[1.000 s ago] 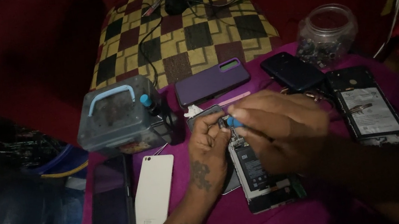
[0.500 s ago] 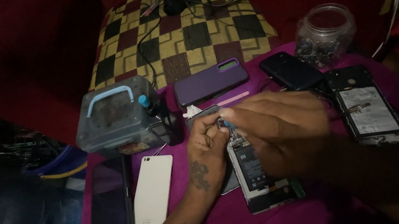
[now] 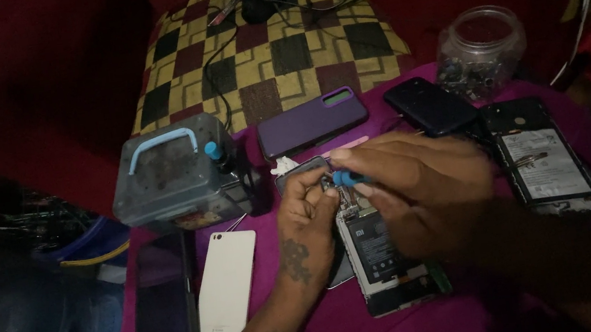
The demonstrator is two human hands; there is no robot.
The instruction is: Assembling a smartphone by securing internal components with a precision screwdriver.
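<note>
Barely shifted, right hand (image 3: 422,187) grips blue-handled screwdriver (image 3: 347,178); left hand (image 3: 310,218) pinches opened back-less phone (image 3: 389,257), innards exposed, screws remaining.

A home corner is serving as an informal phone-repair spot: opened phones (image 3: 389,253) are lying on a magenta cloth (image 3: 484,301), a checkered cushion (image 3: 272,54) and red upholstery (image 3: 29,80) are sitting behind, beside a jar of small parts (image 3: 481,51)
</note>
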